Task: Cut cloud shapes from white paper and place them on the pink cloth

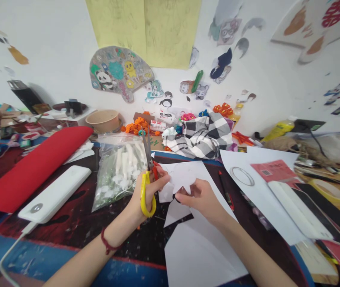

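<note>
In the head view, one pair of scissors [148,175] is being held in the left hand [150,186], its grip being closed around the yellow and red handles, with the blades being pointed up toward the wall [68,40]. One small white paper cutout [182,178] is being pinched in the closed grip of the right hand [198,196], above the white sheets [200,247] on the worktop [140,243]. Whether it is also being touched by the left fingertips cannot be told.

The characters 开水 are being shown on a white packet [167,115]; its other print is being blurred. One red double-happiness sign [337,12] is being displayed at upper right, and one QR code is being carried by a pink card [274,171].

One power bank [54,195], one clear bag [120,171] and one tape roll [328,191] are being seen. The red cloth [38,167] is being cut off at the left edge.
</note>
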The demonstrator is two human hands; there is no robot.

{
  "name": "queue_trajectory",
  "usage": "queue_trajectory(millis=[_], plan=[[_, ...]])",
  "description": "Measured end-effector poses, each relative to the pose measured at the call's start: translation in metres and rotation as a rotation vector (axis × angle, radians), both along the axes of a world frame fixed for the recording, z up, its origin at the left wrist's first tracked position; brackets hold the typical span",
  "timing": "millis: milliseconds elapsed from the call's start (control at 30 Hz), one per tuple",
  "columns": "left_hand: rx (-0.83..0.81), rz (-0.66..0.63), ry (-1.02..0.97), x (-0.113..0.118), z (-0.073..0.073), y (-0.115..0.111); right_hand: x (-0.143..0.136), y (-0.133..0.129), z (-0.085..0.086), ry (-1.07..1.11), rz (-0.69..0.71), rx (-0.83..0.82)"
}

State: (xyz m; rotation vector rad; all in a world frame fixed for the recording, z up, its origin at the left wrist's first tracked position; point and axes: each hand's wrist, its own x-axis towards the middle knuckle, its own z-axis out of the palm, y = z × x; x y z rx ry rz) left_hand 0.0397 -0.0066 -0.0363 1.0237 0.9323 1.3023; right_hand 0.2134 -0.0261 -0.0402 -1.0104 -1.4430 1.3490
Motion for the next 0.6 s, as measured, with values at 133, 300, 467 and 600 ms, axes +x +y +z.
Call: queue_trajectory(millis=[133,300,467,600], plan=[[0.005,-0.002,0.005,0.0,-0.0027,0.0009,0.0018,0.0,-0.0025,0.008,-0.031,-0.036],[-0.006,-0.011,-0.011,0.0004,-0.0046,0.0011,0.003,0.0002,0.0006,-0.028,-0.067,-0.037],[0.003,-0.035,-0.023,0.0,-0.0084,0.0025,0.0036,0.0002,0.0022,-0.009,-0.079,-0.047],[0.005,-0.061,-0.036,0.0002,-0.0087,0.003,0.004,0.0,0.0012,-0.008,-0.098,-0.059]])
